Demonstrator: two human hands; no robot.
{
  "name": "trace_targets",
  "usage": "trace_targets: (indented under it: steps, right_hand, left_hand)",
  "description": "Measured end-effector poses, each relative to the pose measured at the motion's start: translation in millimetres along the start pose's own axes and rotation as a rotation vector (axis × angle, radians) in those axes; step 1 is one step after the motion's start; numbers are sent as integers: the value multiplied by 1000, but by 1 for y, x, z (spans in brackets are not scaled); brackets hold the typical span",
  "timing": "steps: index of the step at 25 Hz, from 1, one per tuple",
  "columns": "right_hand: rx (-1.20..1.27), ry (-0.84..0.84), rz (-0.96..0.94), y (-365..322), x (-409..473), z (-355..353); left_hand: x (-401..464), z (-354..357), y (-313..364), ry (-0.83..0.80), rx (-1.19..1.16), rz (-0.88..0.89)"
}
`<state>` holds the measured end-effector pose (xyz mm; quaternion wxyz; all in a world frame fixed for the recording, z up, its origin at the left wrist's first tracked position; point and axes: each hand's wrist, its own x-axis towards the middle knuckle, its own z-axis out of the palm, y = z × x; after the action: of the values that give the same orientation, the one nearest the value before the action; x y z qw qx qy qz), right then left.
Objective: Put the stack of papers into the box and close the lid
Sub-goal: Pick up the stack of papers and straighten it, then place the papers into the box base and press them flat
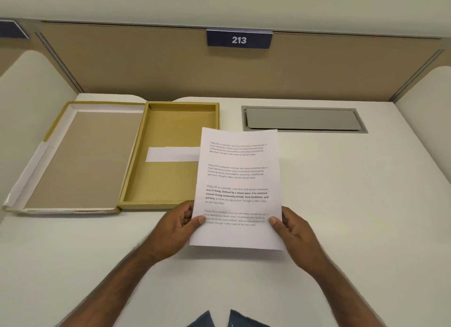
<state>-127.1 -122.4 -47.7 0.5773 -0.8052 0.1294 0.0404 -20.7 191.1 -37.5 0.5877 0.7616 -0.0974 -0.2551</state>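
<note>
Holding the papers (238, 190) off the desk (341, 192), both hands pinching the near end: left hand (174, 231) on the left edge, right hand (294, 230) on the right edge, thumbs on top, fingers under. Head view only. Sheets hang over the box's near right corner, mostly over bare desk just right of it. Box (170, 180) sits at the desk's left side, open, with a white strip (172, 154) on its floor. Lid (78, 158) lies flat to the left, touching the box.

Risks, as I judge them:
- far end unsupported, so it could droop and catch the box's right wall
- stack fanning or sliding out, since only the near end is pinched
- papers look close to the box's inside size, so a skewed drop could ride up on a wall and block the lid
</note>
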Motion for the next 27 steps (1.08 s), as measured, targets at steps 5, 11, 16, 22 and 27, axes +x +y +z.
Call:
trace_targets:
  steps: [5, 11, 16, 22, 27]
  right_hand:
    - [43, -30, 65, -57, 69, 69]
    - [-27, -80, 200, -94, 156, 128]
    - [-125, -65, 297, -96, 182, 149]
    - [-333, -38, 433, -103, 195, 162]
    - [-489, -20, 466, -115, 197, 167]
  left_hand:
    - [29, -102, 6, 53, 15, -42]
    - [82, -173, 3, 86, 260, -173]
    - [104, -181, -10, 91, 394, -241]
    - [109, -173, -23, 127, 557, -249]
    - [104, -170, -20, 144, 581, -239]
